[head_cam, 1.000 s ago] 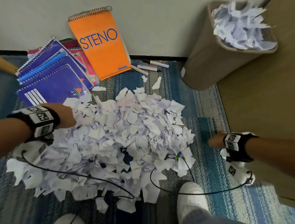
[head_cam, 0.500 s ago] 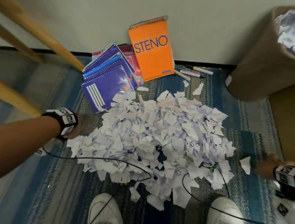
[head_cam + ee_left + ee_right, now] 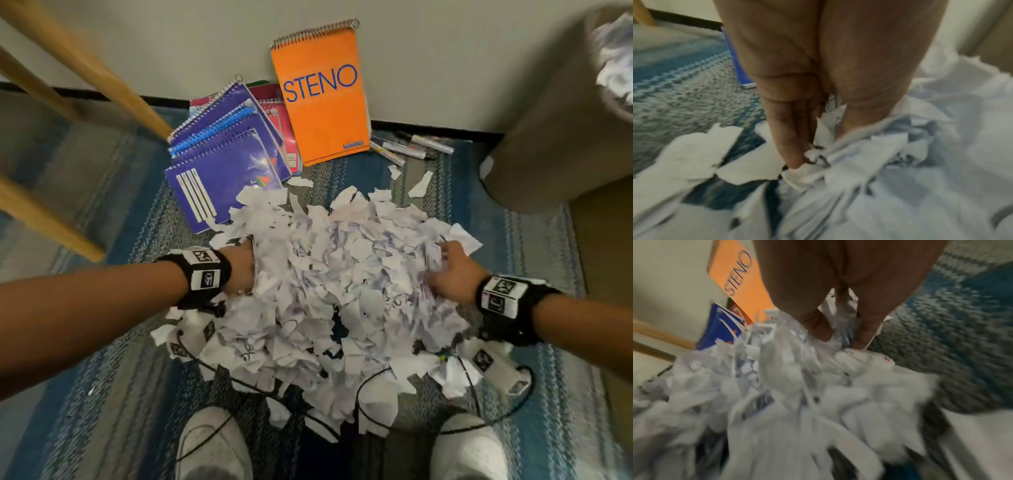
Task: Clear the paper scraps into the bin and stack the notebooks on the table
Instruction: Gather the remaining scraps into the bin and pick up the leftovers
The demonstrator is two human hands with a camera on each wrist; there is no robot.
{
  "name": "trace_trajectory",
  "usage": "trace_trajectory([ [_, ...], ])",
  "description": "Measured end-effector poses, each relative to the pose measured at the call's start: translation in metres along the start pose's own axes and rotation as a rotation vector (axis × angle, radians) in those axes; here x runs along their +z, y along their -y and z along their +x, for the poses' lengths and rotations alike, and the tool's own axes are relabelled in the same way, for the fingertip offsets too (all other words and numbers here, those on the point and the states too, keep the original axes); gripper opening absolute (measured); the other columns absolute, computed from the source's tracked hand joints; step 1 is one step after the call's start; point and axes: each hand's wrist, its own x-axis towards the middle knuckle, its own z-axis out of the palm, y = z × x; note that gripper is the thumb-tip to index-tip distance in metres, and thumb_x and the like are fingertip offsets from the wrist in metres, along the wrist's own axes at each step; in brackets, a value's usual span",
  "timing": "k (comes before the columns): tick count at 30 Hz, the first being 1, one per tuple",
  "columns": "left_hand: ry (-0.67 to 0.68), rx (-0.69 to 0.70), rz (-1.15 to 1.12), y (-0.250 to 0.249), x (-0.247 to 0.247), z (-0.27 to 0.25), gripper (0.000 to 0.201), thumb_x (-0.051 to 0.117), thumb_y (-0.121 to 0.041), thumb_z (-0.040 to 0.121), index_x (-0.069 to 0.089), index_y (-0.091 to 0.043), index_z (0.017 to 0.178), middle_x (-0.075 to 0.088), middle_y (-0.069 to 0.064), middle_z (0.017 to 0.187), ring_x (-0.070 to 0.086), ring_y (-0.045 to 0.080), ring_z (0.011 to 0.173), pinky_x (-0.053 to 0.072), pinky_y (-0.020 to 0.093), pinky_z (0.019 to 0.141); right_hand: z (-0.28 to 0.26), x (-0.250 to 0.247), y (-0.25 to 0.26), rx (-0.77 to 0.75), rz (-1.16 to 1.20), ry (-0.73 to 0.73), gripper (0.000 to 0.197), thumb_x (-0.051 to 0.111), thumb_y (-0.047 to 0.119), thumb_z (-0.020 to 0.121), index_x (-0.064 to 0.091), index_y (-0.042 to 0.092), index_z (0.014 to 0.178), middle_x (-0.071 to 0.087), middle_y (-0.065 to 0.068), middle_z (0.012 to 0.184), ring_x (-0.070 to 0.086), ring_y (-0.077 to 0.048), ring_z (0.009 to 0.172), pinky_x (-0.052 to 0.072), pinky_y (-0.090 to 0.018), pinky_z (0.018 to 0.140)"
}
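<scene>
A big heap of white paper scraps [image 3: 342,291] lies on the striped rug. My left hand [image 3: 241,270] is pushed into its left side; in the left wrist view the left hand [image 3: 818,146] has straight fingers [image 3: 791,142] sunk among the scraps [image 3: 879,178]. From the right, my right hand [image 3: 445,270] presses into the heap, and the wrist view shows the right hand [image 3: 840,339] with scraps [image 3: 777,402] between thumb and fingers. Purple notebooks [image 3: 222,171] lie fanned behind the heap. An orange STENO pad [image 3: 322,102] leans on the wall. The brown bin [image 3: 548,137] stands at the far right, with scraps [image 3: 616,68] inside.
Wooden furniture legs [image 3: 85,68] slant across the left side. Pens [image 3: 411,147] lie by the wall between the pad and the bin. Black cables [image 3: 376,377] loop over the near edge of the heap. My white shoes [image 3: 212,445] stand just below it.
Both hands have come inward from the heap's outer edges and now dig into its two sides. The view has swung left and down, so the bin sits at the frame's right edge.
</scene>
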Motion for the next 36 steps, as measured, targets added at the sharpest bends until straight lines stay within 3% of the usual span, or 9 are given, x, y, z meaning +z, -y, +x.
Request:
trace_trajectory([
  [4,0.114,0.091,0.065,0.009,-0.037,-0.006,0.044,0.064,-0.019,0.086,0.042,-0.005,0.122,0.059,0.005,0.084,0.060,0.022,0.083,0.043,0.015,0.046,-0.002,-0.018,0.017,-0.142,-0.014,-0.062,0.048,0.068,0.027,0.081,0.036,0.036,0.116,0.059,-0.008,0.103,0.064,-0.036,0.080,0.057,-0.050,0.068],
  [8,0.185,-0.034,0.286,0.063,-0.036,-0.004,0.014,0.069,-0.018,0.079,0.056,-0.020,0.079,0.056,-0.002,0.078,0.056,0.018,0.078,0.052,0.021,0.071,-0.011,-0.029,0.013,-0.262,-0.362,-0.122,0.053,0.062,0.036,0.085,0.036,0.023,0.130,0.053,-0.014,0.118,0.056,-0.035,0.102,0.048,-0.041,0.085],
  [11,0.307,0.000,0.336,0.087,-0.007,-0.025,0.026,0.065,-0.018,0.087,0.066,-0.014,0.113,0.046,-0.009,0.068,0.052,0.015,0.075,0.042,0.018,0.063,-0.026,-0.017,0.009,-0.339,-0.565,-0.201,0.062,0.066,0.038,0.078,0.040,0.018,0.131,0.040,-0.017,0.127,0.046,-0.041,0.110,0.046,-0.048,0.092],
  [16,0.474,0.114,0.582,0.084,0.059,-0.027,0.058,0.068,-0.041,0.082,0.051,-0.025,0.135,0.056,0.000,0.132,0.055,0.024,0.119,0.042,0.025,0.098,-0.034,0.009,0.010,-0.317,-0.642,-0.194,0.066,0.059,0.047,0.077,0.030,0.028,0.133,0.019,-0.010,0.143,0.034,-0.042,0.123,0.043,-0.053,0.097],
  [19,0.368,0.092,0.427,0.062,0.060,-0.030,0.036,0.056,-0.030,0.092,0.060,-0.015,0.124,0.062,0.002,0.125,0.059,0.018,0.114,0.045,0.018,0.078,-0.017,0.007,0.010,-0.175,-0.564,-0.152,0.075,0.057,0.054,0.072,0.022,0.029,0.134,0.012,-0.011,0.145,0.029,-0.048,0.128,0.037,-0.055,0.105],
  [26,0.090,0.077,0.081,0.011,0.008,-0.017,0.033,0.058,-0.025,0.090,0.059,-0.004,0.115,0.062,0.016,0.112,0.060,0.029,0.111,0.049,0.030,0.088,-0.002,-0.014,0.027,-0.219,-0.399,-0.173,0.047,0.064,0.027,0.068,0.033,0.022,0.103,0.022,-0.008,0.130,0.042,-0.038,0.109,0.043,-0.044,0.093],
  [31,-0.002,-0.029,0.198,0.024,-0.061,-0.007,0.028,0.057,-0.019,0.086,0.064,-0.006,0.110,0.066,0.007,0.104,0.064,0.025,0.099,0.050,0.030,0.077,0.018,-0.033,0.038,-0.213,-0.398,-0.238,0.055,0.064,0.047,0.080,0.036,0.031,0.124,0.026,-0.011,0.139,0.036,-0.042,0.122,0.038,-0.051,0.103],
  [34,-0.309,-0.070,-0.004,0.033,-0.079,0.008,0.053,0.056,-0.044,0.087,0.047,-0.016,0.130,0.052,0.011,0.124,0.055,0.035,0.113,0.050,0.043,0.091,0.027,-0.037,0.042,-0.093,-0.299,-0.102,0.094,0.057,0.082,0.069,0.018,0.041,0.144,0.020,-0.016,0.152,0.029,-0.043,0.137,0.028,-0.053,0.112],
  [36,-0.288,0.007,-0.246,0.026,-0.071,0.018,0.085,0.044,-0.080,0.075,0.023,-0.034,0.143,0.036,0.014,0.141,0.045,0.041,0.124,0.043,0.051,0.100,0.024,-0.029,0.046,-0.103,-0.226,0.044,0.117,0.050,0.096,0.054,0.004,0.044,0.148,0.025,-0.018,0.154,0.026,-0.039,0.141,0.027,-0.054,0.113],
])
